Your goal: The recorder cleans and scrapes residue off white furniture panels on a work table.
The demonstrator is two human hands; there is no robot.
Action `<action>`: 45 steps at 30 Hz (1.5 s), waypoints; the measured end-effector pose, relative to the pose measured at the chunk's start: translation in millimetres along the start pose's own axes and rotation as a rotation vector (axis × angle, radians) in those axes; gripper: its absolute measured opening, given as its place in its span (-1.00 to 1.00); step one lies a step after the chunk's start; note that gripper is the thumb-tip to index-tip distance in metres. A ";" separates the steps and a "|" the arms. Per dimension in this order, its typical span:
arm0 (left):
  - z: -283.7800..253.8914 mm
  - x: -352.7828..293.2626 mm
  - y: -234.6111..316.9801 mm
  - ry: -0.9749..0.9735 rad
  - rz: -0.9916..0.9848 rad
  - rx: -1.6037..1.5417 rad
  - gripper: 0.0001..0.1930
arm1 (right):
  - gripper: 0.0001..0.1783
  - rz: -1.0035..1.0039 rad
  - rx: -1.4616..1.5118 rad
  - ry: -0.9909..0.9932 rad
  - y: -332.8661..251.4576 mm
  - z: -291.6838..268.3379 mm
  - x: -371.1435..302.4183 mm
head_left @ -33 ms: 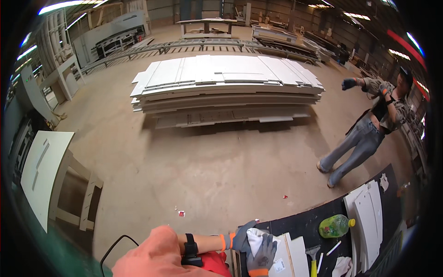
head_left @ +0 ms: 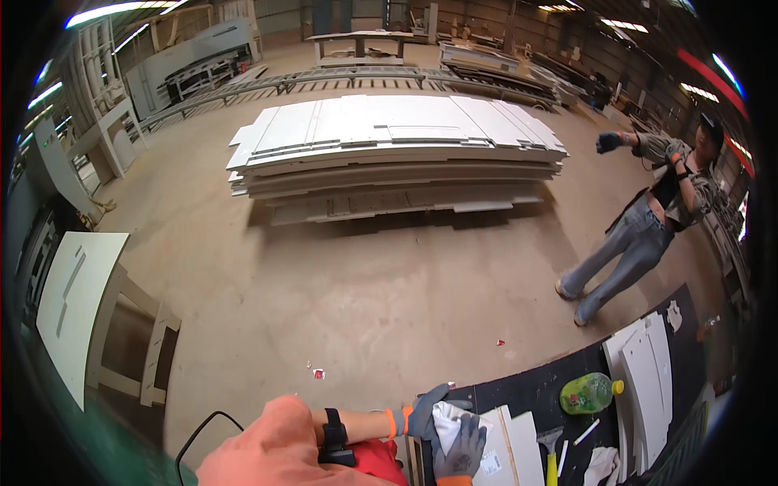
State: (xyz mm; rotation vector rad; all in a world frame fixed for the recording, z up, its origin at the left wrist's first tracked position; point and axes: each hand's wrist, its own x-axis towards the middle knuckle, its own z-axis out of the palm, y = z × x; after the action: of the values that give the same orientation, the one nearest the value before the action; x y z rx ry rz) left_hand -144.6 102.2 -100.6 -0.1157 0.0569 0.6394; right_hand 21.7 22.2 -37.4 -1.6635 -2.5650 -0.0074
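Note:
At the near edge of the dark table (head_left: 519, 398), both my hands wear grey gloves with orange cuffs. My left hand (head_left: 423, 413) reaches in from the left and closes on a bunched white cloth (head_left: 446, 423). Against the near side of the same cloth, my right hand (head_left: 460, 450) presses with its fingers curled over it. The cloth lies between the two hands, at the left edge of a white panel (head_left: 498, 463) with a label. Another white panel (head_left: 527, 445) lies beside it.
A scraper (head_left: 551, 455) with a yellow handle, white sticks, a green bottle (head_left: 587, 394) and white panels (head_left: 646, 364) lie on the table. Across the floor stands a large stack of white boards (head_left: 397, 138). A person (head_left: 648, 219) stands at the right. A board rests on a frame (head_left: 130, 332) at left.
My right hand has shifted very slightly upward on the cloth. The view has tilted a little; otherwise things stay in place.

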 end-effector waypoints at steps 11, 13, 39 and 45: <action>36.1 1.0 -0.2 0.246 0.226 0.593 -0.68 | -0.26 1.001 0.261 0.373 30.9 -24.9 -244.9; 18.1 3.7 14.3 0.326 0.079 0.823 -0.64 | -0.19 1.254 0.296 0.424 52.3 23.9 -302.8; 96.8 61.6 14.2 0.084 -0.170 1.681 -0.59 | -0.11 1.737 0.932 1.296 105.6 -52.6 -286.2; 71.8 94.9 28.0 -0.076 0.135 1.940 -0.82 | -0.07 0.859 1.475 1.915 123.4 -22.8 -301.0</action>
State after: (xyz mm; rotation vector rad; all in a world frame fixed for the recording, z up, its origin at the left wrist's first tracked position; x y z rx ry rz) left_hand -84.1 189.6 -40.3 1.7906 0.5816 0.4942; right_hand 257.7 -202.8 -41.9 -0.8212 -0.0712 0.1768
